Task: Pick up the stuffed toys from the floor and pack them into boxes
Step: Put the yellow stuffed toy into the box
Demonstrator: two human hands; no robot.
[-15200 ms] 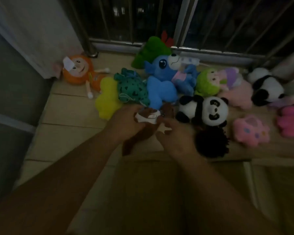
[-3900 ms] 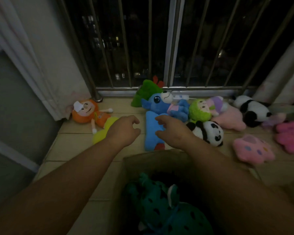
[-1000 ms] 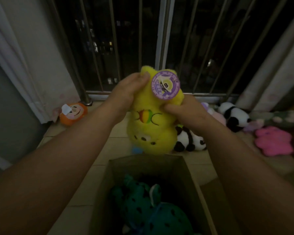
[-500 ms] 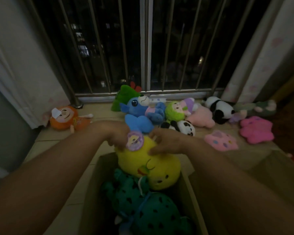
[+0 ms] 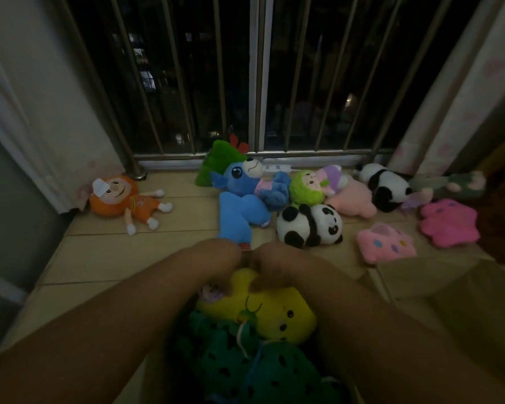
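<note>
A yellow stuffed toy (image 5: 270,309) lies in the cardboard box (image 5: 370,284) in front of me, on top of a dark green spotted toy (image 5: 263,371). My left hand (image 5: 216,258) and my right hand (image 5: 277,262) both press down on the yellow toy's upper end, fingers curled onto it. On the floor beyond lie a blue toy (image 5: 242,205), a small panda (image 5: 309,225), an orange doll (image 5: 123,196), a green-haired doll (image 5: 309,188) and a second panda (image 5: 385,185).
Pink plush cushions (image 5: 387,246) (image 5: 448,223) (image 5: 352,199) lie at the right, and a green toy (image 5: 216,161) leans by the window bars (image 5: 257,83). Curtains hang at both sides. A second cardboard box (image 5: 449,290) stands to the right.
My hands have pushed the yellow toy lower into the box, onto the green spotted toy. The view has tilted slightly down.
</note>
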